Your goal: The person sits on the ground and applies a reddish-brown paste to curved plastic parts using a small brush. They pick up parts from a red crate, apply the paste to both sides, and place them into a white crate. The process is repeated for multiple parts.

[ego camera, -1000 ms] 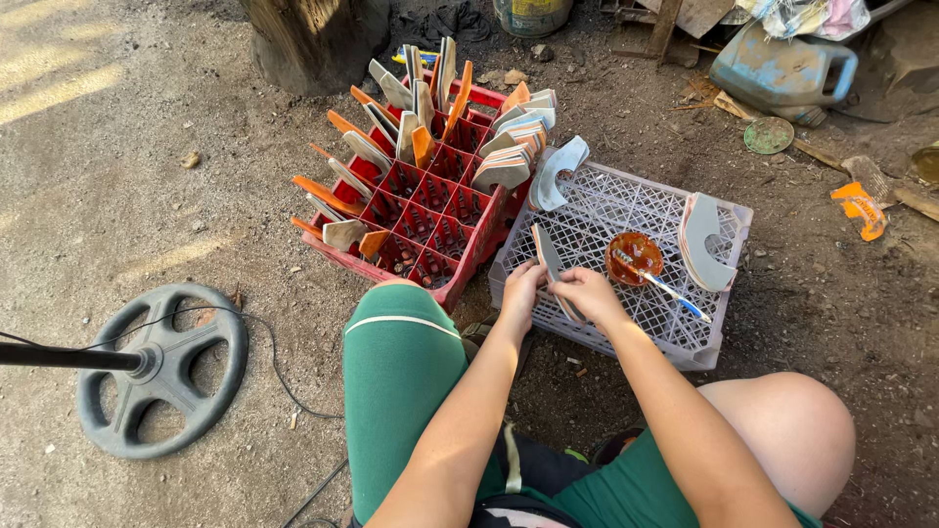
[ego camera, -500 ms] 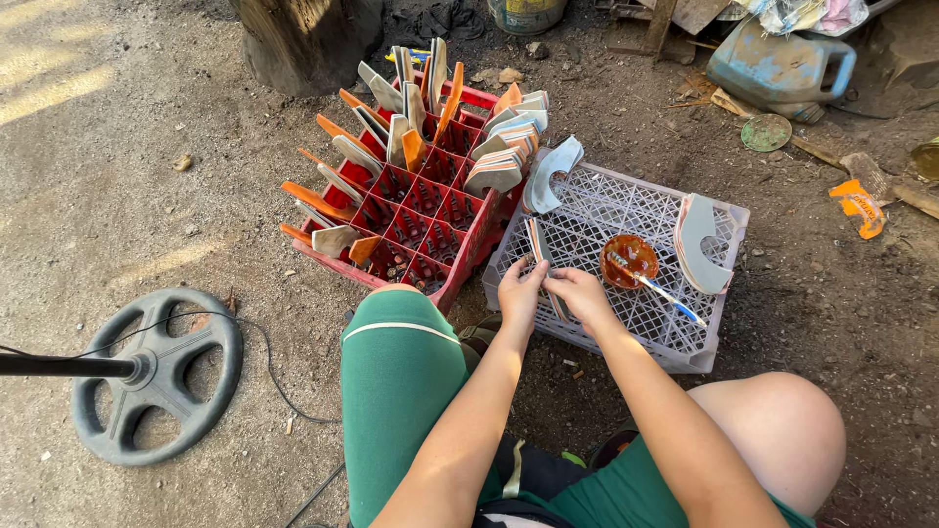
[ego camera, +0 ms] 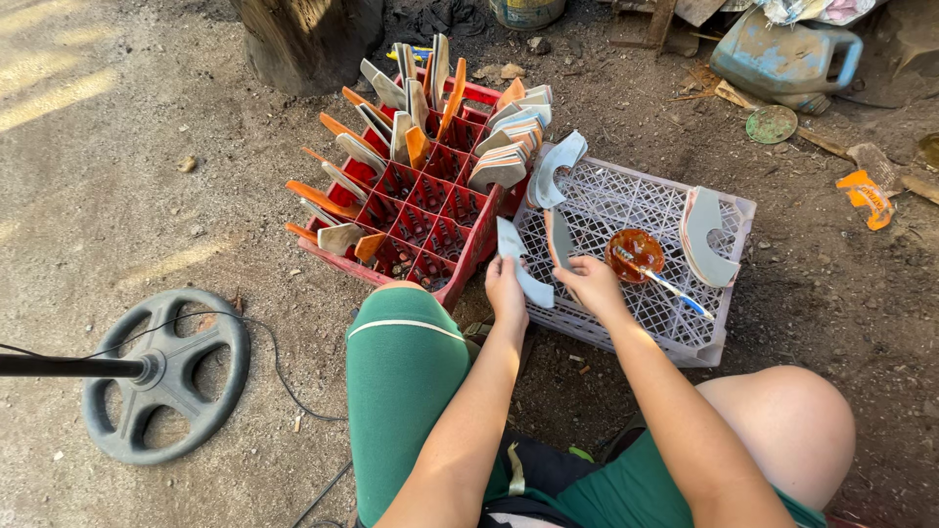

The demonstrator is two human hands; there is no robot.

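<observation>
Grey sole piece [ego camera: 518,259] pinched in left hand [ego camera: 506,289] grip, standing above fingers.

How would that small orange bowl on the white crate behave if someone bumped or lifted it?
The orange bowl looks small and light, so it would probably slide or tip easily on the white crate. The brush leaning out over its rim may lever it over. Its glossy contents seem wet, likely sticky and apt to spill.

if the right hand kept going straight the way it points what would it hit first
Probably the small orange bowl on the white crate, just ahead of the right hand; depth is hard to judge.
</observation>
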